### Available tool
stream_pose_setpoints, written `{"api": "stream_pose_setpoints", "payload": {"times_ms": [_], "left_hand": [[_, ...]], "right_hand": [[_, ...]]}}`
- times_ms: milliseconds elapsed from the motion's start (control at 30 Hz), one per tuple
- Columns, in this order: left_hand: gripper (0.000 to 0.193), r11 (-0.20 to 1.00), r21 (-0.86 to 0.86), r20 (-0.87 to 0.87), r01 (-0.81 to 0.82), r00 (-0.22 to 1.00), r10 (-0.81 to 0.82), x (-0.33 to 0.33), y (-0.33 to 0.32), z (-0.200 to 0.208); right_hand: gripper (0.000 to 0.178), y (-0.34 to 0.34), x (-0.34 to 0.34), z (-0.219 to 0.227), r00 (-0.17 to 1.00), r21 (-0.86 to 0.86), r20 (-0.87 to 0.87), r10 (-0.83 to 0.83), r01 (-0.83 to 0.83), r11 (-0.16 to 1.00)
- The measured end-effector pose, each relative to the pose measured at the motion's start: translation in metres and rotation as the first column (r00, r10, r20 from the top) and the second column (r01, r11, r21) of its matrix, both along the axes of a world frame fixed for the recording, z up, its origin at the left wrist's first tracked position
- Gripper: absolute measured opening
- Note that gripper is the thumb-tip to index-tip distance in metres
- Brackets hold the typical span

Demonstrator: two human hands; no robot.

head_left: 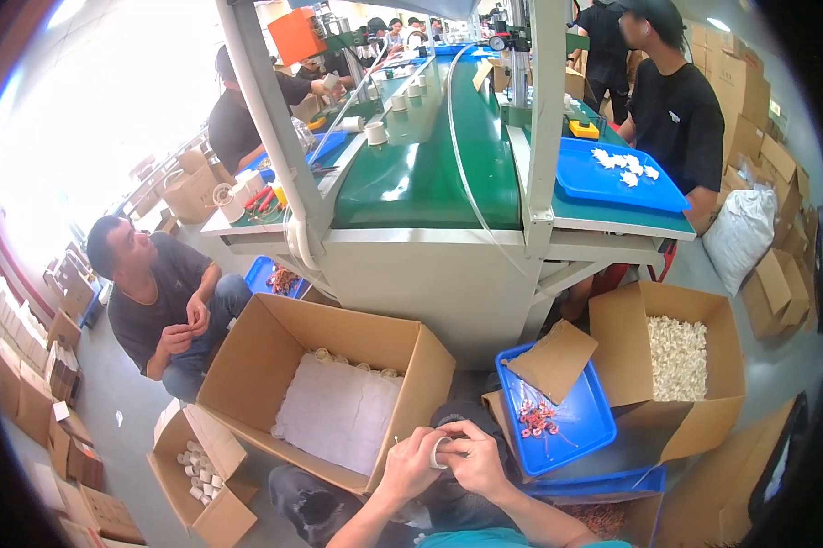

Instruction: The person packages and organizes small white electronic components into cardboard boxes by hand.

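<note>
Just above my lap, my left hand (411,464) and my right hand (475,459) are closed around one small white hollow round part (441,453). Its curved rim shows between the fingers; the rest of it is covered. Right behind my hands stands a large open carton (256,352) with a white sheet (338,416) inside and round white parts along the sheet's far edge. To the right of my hands, a blue tray (571,443) holds a bunch of small red parts with thin wires (537,418), and a cardboard flap (555,361) lies over its far end.
A small carton (224,525) of white cylinders is at left; a carton (626,315) of small white pieces is at right. Ahead stands a green conveyor (421,173) with metal posts. One person (160,301) crouches at left; another (676,119) is beside the blue tray (612,187).
</note>
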State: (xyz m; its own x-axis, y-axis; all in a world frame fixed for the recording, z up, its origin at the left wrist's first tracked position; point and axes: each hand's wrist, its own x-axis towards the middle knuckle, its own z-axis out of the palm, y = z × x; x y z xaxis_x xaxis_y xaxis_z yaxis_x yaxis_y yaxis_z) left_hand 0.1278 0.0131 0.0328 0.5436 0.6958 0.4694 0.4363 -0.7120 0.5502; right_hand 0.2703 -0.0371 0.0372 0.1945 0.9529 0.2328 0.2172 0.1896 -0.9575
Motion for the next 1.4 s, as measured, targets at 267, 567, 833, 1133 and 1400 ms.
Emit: {"api": "stream_pose_setpoints", "payload": {"times_ms": [267, 567, 833, 1133, 1400], "left_hand": [[0.042, 0.993, 0.114, 0.038, 0.002, 0.999, -0.006, 0.000, 0.002, -0.001], [0.043, 0.953, 0.295, -0.033, 0.066, 0.998, -0.058, -0.009, 0.007, 0.006], [0.039, 0.940, 0.328, -0.024, 0.090, 0.996, -0.087, -0.004, 0.009, 0.021], [0.042, 0.946, 0.304, -0.072, 0.110, 0.993, -0.092, -0.002, 0.009, 0.026], [0.037, 0.977, 0.153, -0.069, 0.147, 0.988, -0.138, -0.004, 0.008, 0.019]], "right_hand": [[0.017, 0.000, 0.004, 0.000, 0.993, -0.082, -0.112, 0.034, -0.044, 0.996], [0.015, 0.000, 0.007, 0.008, 0.983, -0.020, -0.153, 0.102, -0.106, 0.994], [0.016, -0.002, 0.006, 0.011, 0.987, -0.002, -0.145, 0.074, -0.075, 0.997], [0.018, -0.002, 0.006, 0.010, 0.999, 0.105, -0.026, 0.020, -0.018, 0.994], [0.016, -0.003, 0.003, 0.010, 0.999, 0.044, -0.048, 0.021, -0.019, 0.999]]}}
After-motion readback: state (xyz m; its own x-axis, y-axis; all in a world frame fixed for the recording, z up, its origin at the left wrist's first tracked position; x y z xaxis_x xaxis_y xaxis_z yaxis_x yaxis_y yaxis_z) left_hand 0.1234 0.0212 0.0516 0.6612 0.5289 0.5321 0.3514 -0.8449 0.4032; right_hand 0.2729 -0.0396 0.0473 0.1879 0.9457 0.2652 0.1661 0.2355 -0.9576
